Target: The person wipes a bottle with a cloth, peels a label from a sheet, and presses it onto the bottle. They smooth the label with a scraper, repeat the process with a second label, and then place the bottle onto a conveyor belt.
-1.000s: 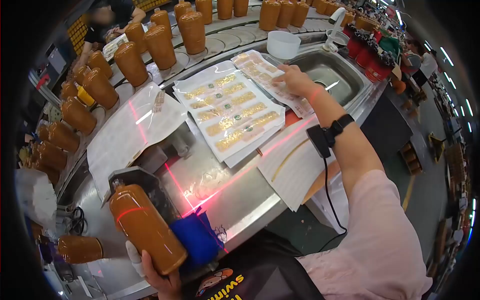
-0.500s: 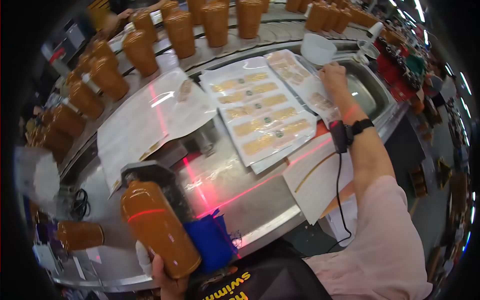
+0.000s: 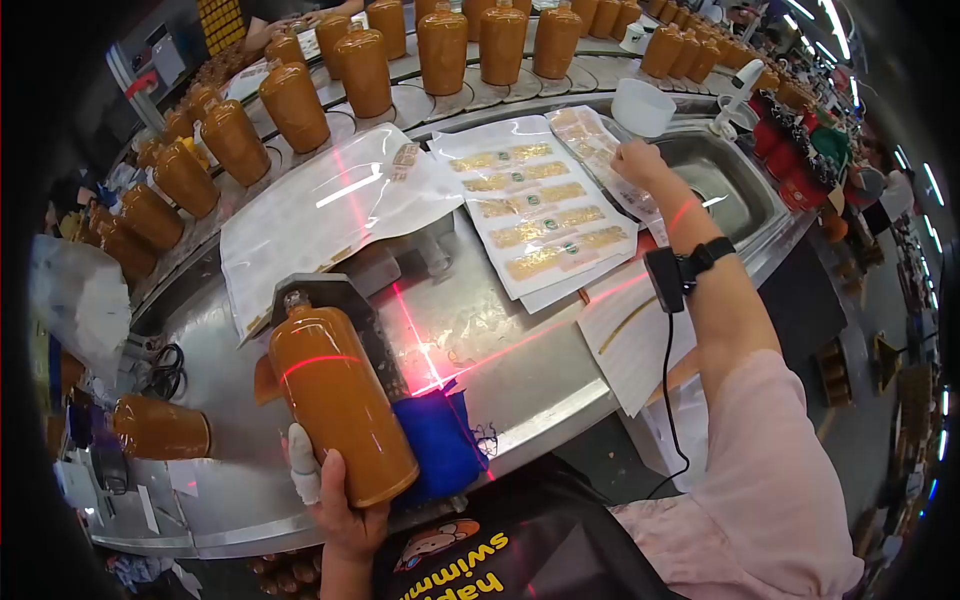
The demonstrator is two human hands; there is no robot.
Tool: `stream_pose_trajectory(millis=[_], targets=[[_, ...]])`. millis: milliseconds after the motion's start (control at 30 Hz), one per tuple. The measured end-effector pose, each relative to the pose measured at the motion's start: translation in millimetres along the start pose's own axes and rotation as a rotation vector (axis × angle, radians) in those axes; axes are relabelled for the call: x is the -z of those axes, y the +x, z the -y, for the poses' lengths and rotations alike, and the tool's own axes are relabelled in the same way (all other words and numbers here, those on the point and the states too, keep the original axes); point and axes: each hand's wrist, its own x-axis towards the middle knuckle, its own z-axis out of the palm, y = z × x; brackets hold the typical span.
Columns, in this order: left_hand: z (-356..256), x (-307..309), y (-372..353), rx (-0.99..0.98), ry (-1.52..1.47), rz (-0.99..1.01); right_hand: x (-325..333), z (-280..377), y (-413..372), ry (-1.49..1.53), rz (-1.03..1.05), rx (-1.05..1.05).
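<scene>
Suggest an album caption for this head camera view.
Left hand steadying a brown bottle, right hand by a printed sheet near the metal sink.

Bright ceiling tubes upper right; glare on steel counter; fisheye-curved edges, black corners.

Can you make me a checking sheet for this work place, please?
Surface: shiny metal counter.
Work things: brown bottle, tilted; gold label sheet, lying flat.
Clutter: blue cloth beside the bottle.
Grip: left hand holds the bottle near its base; right hand is at the narrow label sheet, fingertips unclear.
Cables: black cable from the wrist device; coiled cable at left.
Surroundings: rows of bottles, sink.
</scene>
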Motion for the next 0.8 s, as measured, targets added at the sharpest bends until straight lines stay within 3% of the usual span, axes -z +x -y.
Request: stream_pose_trajectory(millis=[67,167,367,467,567,600,733,800], targets=[[1,1,2,-0.015,0.012,0.004,-31,-22,8,-0.031,0.000,-0.168],[2,0,1,-0.030,0.022,0.014,-1,-7,-29,-0.029,-0.097,-0.219],[2,-1,0,-0.006,-0.042,0.018,-24,-46,6,-0.070,0.006,-0.220],[5,-3,-5,0.005,-0.109,0.010,14,-4,-32,-0.082,-0.283,-0.307],[7,-2,-8,0.020,-0.103,0.002,38,39,-14,-0.015,-0.417,0.020],[6,-2,-5,0.013,-0.077,-0.002,38,52,9,0.075,-0.402,0.297],[5,-4,-3,0.013,-0.079,-0.016,60,187,11,0.815,-0.057,0.460],[6,-4,-5,0.030,-0.091,-0.005,61,233,18,0.691,0.011,0.437]])
